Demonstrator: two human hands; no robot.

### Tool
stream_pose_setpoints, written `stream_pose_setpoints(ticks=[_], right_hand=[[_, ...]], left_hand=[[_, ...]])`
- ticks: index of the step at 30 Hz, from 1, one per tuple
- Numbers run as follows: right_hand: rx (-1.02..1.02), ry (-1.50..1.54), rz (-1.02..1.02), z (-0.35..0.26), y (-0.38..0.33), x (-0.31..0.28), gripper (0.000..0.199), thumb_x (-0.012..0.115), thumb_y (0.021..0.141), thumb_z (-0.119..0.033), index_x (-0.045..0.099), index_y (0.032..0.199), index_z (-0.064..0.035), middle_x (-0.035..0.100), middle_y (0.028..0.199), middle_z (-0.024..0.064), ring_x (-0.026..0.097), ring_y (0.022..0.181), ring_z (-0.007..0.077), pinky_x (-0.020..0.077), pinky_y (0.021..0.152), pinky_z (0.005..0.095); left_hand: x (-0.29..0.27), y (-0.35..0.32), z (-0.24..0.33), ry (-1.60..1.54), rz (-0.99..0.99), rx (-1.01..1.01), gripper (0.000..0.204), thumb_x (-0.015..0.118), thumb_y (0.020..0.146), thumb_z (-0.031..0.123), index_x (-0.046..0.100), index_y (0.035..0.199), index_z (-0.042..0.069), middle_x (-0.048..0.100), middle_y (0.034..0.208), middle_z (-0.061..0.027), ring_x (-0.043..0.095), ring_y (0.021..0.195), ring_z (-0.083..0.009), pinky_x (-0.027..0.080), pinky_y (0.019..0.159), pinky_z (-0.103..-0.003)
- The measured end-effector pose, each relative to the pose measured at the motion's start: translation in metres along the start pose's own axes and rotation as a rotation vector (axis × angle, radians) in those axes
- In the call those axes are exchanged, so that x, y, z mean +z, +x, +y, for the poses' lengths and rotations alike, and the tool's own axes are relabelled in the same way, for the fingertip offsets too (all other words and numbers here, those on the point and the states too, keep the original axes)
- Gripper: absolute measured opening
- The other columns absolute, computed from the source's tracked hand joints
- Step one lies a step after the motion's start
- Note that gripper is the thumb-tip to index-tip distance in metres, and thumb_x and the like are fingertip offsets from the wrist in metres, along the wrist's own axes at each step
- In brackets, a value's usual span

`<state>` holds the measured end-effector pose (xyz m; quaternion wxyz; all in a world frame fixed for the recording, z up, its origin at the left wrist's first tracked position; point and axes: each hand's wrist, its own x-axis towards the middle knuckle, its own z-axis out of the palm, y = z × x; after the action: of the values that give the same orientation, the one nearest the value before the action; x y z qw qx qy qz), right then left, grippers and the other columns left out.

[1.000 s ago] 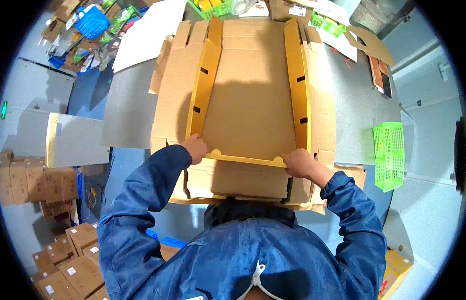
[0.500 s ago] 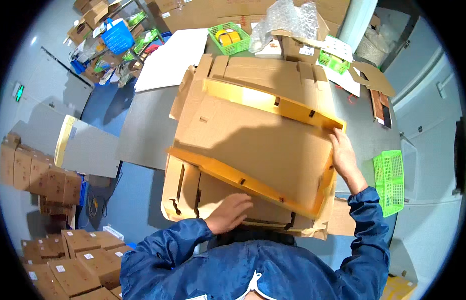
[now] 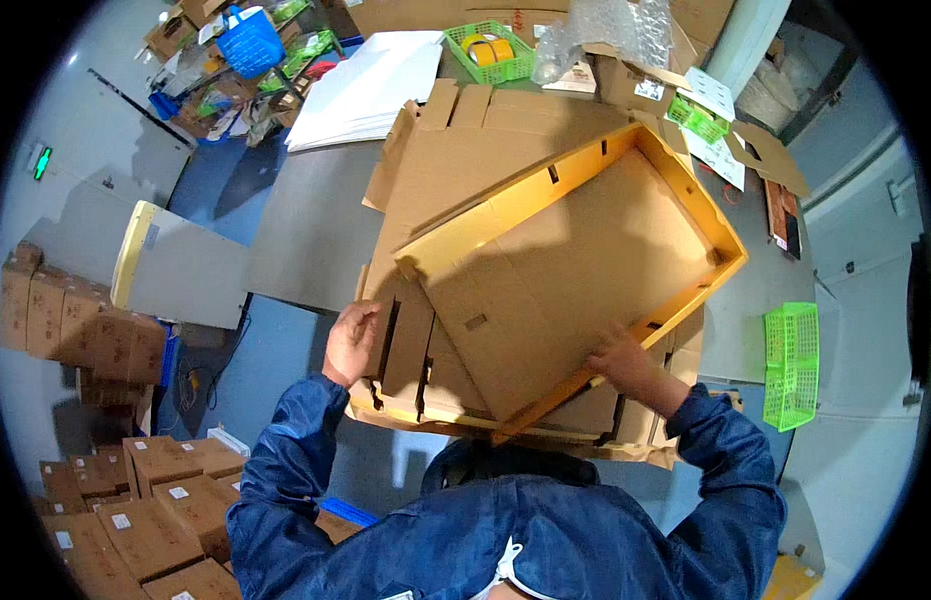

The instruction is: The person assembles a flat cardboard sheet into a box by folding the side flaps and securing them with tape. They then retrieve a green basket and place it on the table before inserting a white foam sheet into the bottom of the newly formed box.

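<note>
A shallow cardboard tray with yellow side walls lies turned at an angle on a stack of flat brown cardboard sheets. Walls stand on its far, right and near sides; the left end has no raised wall. My right hand grips the near wall, its slightly blurred fingers reaching over the edge into the tray. Apart from the tray, my left hand hovers by the left edge of the lower cardboard, fingers loosely bent and nothing visible in them. Dark slots show in the cardboard near that hand.
White sheets are piled at the table's far left. A green basket with yellow tape rolls, bubble wrap and an open box stand at the back. Another green basket is at right. Stacked cartons fill the lower left.
The tray has turned counterclockwise, its right end swinging away from me. My right hand has moved from its right wall to the near wall. My left hand has moved left and farther out.
</note>
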<state>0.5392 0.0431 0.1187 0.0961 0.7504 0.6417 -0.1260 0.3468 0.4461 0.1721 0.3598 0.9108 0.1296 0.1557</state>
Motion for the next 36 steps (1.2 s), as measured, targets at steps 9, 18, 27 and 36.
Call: stream_pose_setpoints(ticks=[9,18,27,36], right_hand=[[0.239,0.004,0.034,-0.004,-0.098,0.029,0.034,0.045,0.084,-0.017,0.057,0.115,-0.0104,0.048,0.127,0.0064,0.035,0.126,0.0250,0.0183,0.110,0.0416],[0.102,0.150,-0.210,-0.057,-0.120,0.033,0.019,0.051,0.074,-0.017,0.064,0.086,-0.0108,0.061,0.098,0.0019,0.052,0.101,0.0174,0.0315,0.098,0.0360],[-0.001,0.121,-0.130,-0.105,-0.078,0.048,0.011,0.058,0.069,-0.017,0.066,0.064,-0.0129,0.065,0.068,0.0066,0.061,0.066,0.0241,0.0445,0.062,0.0351],[0.465,0.735,0.469,-0.041,-0.082,-0.016,0.014,0.060,0.078,-0.020,0.064,0.090,-0.0134,0.063,0.082,0.0121,0.061,0.075,0.0322,0.0481,0.061,0.0378]], left_hand=[[0.095,0.106,0.047,0.732,-0.332,0.982,0.044,0.049,0.081,0.011,0.045,0.125,0.014,0.040,0.133,-0.0087,0.033,0.127,-0.0238,0.027,0.106,-0.042],[0.145,0.128,0.035,0.998,-1.117,1.457,0.011,0.054,0.077,0.015,0.063,0.078,0.010,0.062,0.080,-0.0031,0.058,0.088,-0.0226,0.042,0.084,-0.037],[0.151,0.063,0.063,0.973,-1.445,0.907,0.016,0.057,0.076,0.019,0.061,0.080,0.005,0.063,0.080,-0.0121,0.062,0.083,-0.0283,0.050,0.069,-0.040],[0.150,0.083,0.038,0.481,-1.146,0.612,0.014,0.057,0.076,0.020,0.060,0.086,0.010,0.060,0.089,-0.0086,0.059,0.085,-0.0287,0.048,0.069,-0.041]])
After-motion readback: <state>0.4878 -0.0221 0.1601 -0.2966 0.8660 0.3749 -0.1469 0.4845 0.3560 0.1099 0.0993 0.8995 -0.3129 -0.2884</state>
